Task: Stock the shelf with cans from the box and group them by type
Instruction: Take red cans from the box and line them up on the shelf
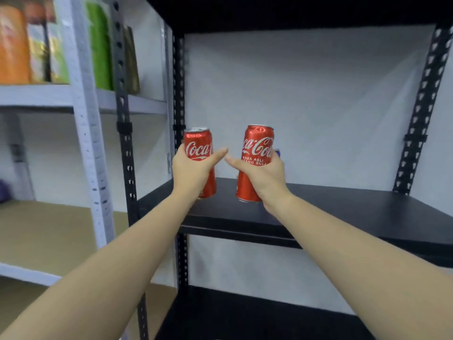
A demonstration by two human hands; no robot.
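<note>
Both forearms reached up from the bottom; the left hand [193, 168] gripped one red can [199, 149], the right hand [262, 173] clamped another red can [256, 146], mid-frame over the black shelf [343, 207].

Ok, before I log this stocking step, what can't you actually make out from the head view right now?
- Whether more cans stand behind the left can: a second rim peeks out; the can and left hand hide the rest.
- The purple thing behind the right can: only a sliver shows past the right hand.
- The box: out of frame.
- Items on the grey shelf, upper left: labels blurred.
</note>
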